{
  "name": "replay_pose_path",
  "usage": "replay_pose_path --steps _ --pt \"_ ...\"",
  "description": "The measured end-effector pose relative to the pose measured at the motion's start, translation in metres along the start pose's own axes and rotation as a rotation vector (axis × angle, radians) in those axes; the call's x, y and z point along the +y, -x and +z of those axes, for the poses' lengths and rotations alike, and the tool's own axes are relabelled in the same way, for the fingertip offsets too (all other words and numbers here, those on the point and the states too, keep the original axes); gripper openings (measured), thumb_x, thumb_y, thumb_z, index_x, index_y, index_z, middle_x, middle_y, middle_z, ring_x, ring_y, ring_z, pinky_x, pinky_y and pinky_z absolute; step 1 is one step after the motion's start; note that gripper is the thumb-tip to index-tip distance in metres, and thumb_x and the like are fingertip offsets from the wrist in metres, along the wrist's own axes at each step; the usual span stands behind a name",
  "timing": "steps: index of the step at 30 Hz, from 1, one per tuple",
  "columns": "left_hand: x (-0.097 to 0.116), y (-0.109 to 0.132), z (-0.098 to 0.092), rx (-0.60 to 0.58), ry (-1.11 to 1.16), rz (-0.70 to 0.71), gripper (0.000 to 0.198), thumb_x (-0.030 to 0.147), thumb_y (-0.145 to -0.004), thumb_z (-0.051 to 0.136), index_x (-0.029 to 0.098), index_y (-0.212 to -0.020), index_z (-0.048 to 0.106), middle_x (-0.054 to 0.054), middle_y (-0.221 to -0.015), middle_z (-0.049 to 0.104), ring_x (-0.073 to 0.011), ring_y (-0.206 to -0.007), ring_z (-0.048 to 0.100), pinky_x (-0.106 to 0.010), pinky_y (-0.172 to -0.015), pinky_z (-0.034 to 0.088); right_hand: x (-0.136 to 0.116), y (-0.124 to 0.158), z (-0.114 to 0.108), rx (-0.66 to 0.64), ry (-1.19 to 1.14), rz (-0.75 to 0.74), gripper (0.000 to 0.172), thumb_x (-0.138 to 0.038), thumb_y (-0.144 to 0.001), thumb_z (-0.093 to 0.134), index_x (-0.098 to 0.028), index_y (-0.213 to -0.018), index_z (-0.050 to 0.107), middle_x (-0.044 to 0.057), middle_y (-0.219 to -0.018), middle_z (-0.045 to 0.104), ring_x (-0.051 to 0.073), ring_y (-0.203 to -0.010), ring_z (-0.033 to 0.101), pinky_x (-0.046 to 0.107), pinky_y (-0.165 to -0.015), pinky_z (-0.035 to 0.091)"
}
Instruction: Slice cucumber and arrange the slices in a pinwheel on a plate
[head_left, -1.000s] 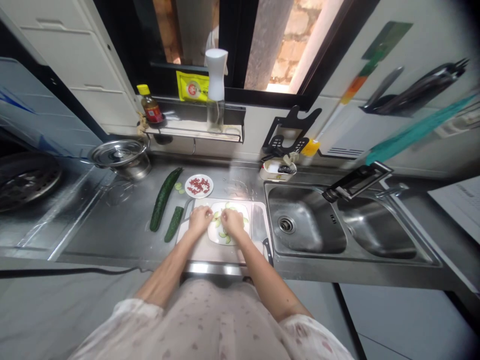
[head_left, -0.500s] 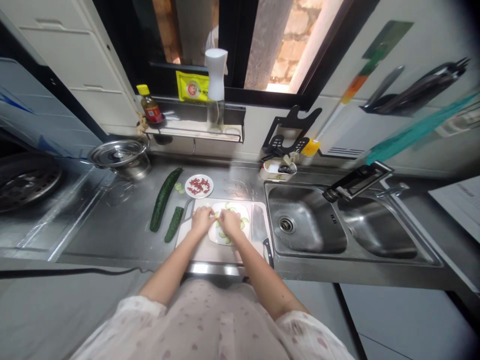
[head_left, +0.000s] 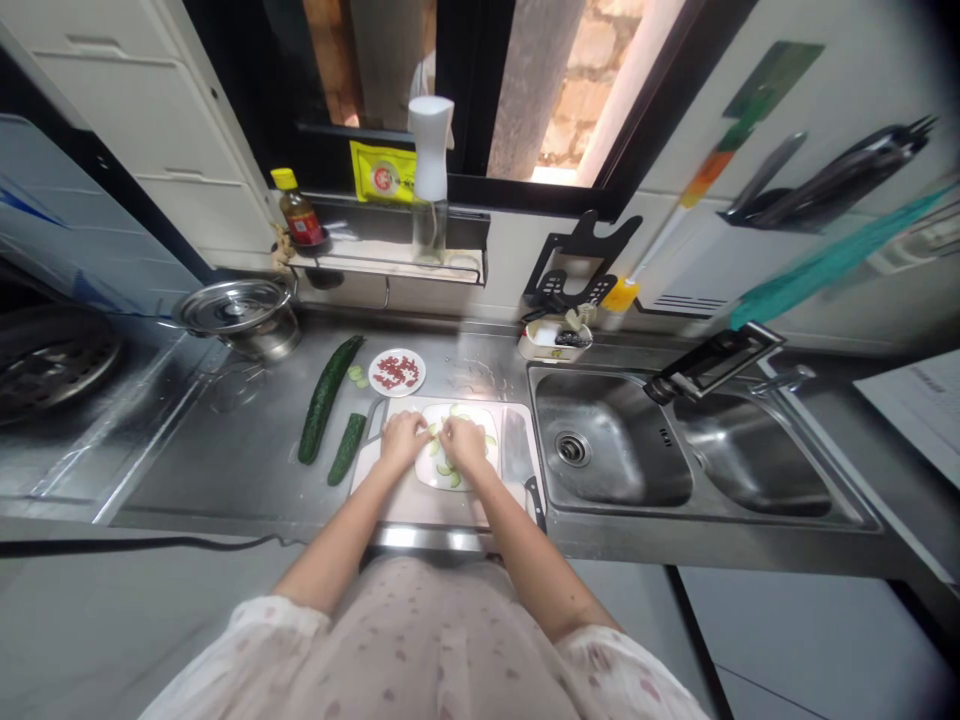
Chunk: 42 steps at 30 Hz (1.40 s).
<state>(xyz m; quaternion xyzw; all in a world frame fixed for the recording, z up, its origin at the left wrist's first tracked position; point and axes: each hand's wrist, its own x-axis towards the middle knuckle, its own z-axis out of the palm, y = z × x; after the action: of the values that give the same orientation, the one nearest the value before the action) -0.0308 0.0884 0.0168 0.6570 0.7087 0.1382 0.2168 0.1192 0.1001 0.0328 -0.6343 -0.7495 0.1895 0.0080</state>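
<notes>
A white plate (head_left: 431, 474) with several pale green cucumber slices (head_left: 454, 478) lies on a light cutting board (head_left: 420, 510). At the plate's left edge, my left hand (head_left: 402, 440) is closed in a pinch, with a cucumber slice at its fingertips. My right hand (head_left: 463, 444) is over the middle of the plate, its fingers pressed together; what they hold is hidden. On the board's right side rests a kitchen knife (head_left: 517, 445) with a black handle. A whole cucumber (head_left: 324, 400) and a cut cucumber piece (head_left: 347, 450) lie left of the board.
A small white plate (head_left: 379, 386) of chopped red bits is behind the board, beside a few cucumber slices (head_left: 357, 376). A lidded steel pot (head_left: 259, 335) stands back left. The double sink (head_left: 615, 495) adjoins the right. A shelf (head_left: 390, 266) holds bottles.
The fingertips of my two hands have drawn slightly apart, with the right hand a little further right. The plates, cucumbers and knife stay in place.
</notes>
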Motion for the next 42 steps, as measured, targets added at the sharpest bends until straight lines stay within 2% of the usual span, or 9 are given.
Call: replay_pose_path --steps 7,15,23,27,32,36,39,42 --pt "0.005 0.003 -0.002 -0.019 -0.028 0.009 0.023 0.039 -0.082 0.06 0.02 -0.092 0.067 -0.008 -0.096 0.065 -0.0237 -0.095 0.056 -0.033 -0.084 0.037 -0.01 -0.001 0.002 -0.045 0.043 0.024 0.022 -0.032 -0.09 0.048 -0.02 -0.1 0.064 0.01 -0.102 0.068 0.022 -0.094 0.058 0.033 -0.082 0.031" --pt "0.003 0.001 -0.001 -0.025 -0.046 0.01 0.024 0.04 -0.081 0.061 0.02 -0.092 0.068 -0.008 -0.097 0.065 -0.0244 -0.096 0.055 -0.034 -0.086 0.037 -0.011 -0.002 0.003 -0.067 0.052 0.023 0.023 -0.032 -0.09 0.049 -0.019 -0.102 0.065 0.011 -0.102 0.068 0.022 -0.095 0.059 0.033 -0.083 0.032" --pt "0.002 0.001 0.002 -0.008 -0.013 -0.01 0.021 0.035 -0.08 0.061 0.02 -0.092 0.068 -0.007 -0.096 0.066 -0.0236 -0.095 0.056 -0.033 -0.084 0.039 -0.009 -0.002 0.002 -0.035 0.022 0.008 0.022 -0.031 -0.09 0.048 -0.02 -0.097 0.066 0.009 -0.098 0.069 0.021 -0.093 0.059 0.031 -0.082 0.031" --pt "-0.008 0.003 -0.001 0.035 0.028 -0.042 0.018 0.028 -0.08 0.057 0.02 -0.092 0.068 -0.006 -0.096 0.067 -0.0231 -0.095 0.058 -0.032 -0.083 0.04 0.006 0.002 -0.009 0.043 -0.054 0.025 0.023 -0.033 -0.092 0.047 -0.019 -0.09 0.066 0.007 -0.094 0.069 0.018 -0.089 0.058 0.028 -0.078 0.031" --pt "-0.017 0.013 -0.007 0.068 0.021 -0.051 0.018 0.03 -0.082 0.055 0.021 -0.091 0.069 -0.006 -0.099 0.067 -0.0236 -0.097 0.057 -0.033 -0.086 0.04 0.041 0.013 -0.027 0.143 -0.172 0.103 0.022 -0.03 -0.092 0.045 -0.019 -0.091 0.064 0.004 -0.089 0.069 0.015 -0.079 0.057 0.024 -0.069 0.031" --pt "-0.014 0.021 -0.004 0.026 -0.029 0.049 0.02 0.026 -0.085 0.051 0.023 -0.093 0.07 -0.007 -0.1 0.065 -0.0241 -0.101 0.054 -0.035 -0.09 0.038 0.062 0.024 -0.033 0.204 -0.206 0.164 0.022 -0.03 -0.09 0.046 -0.019 -0.091 0.065 0.004 -0.085 0.068 0.015 -0.076 0.056 0.025 -0.068 0.032" --pt "-0.011 0.024 0.0 -0.009 -0.068 0.128 0.024 0.02 -0.085 0.049 0.025 -0.096 0.07 -0.007 -0.101 0.063 -0.0244 -0.105 0.052 -0.036 -0.092 0.036 0.067 0.036 -0.03 0.234 -0.24 0.143 0.023 -0.03 -0.089 0.045 -0.019 -0.088 0.065 0.003 -0.083 0.067 0.015 -0.075 0.055 0.024 -0.066 0.032" --pt "-0.009 0.027 0.004 -0.006 -0.077 0.142 0.026 0.018 -0.085 0.047 0.025 -0.097 0.07 -0.007 -0.101 0.062 -0.0245 -0.105 0.052 -0.037 -0.092 0.036 0.069 0.052 -0.025 0.217 -0.264 0.146 0.024 -0.031 -0.09 0.044 -0.019 -0.084 0.064 0.003 -0.081 0.066 0.015 -0.073 0.055 0.024 -0.063 0.032"
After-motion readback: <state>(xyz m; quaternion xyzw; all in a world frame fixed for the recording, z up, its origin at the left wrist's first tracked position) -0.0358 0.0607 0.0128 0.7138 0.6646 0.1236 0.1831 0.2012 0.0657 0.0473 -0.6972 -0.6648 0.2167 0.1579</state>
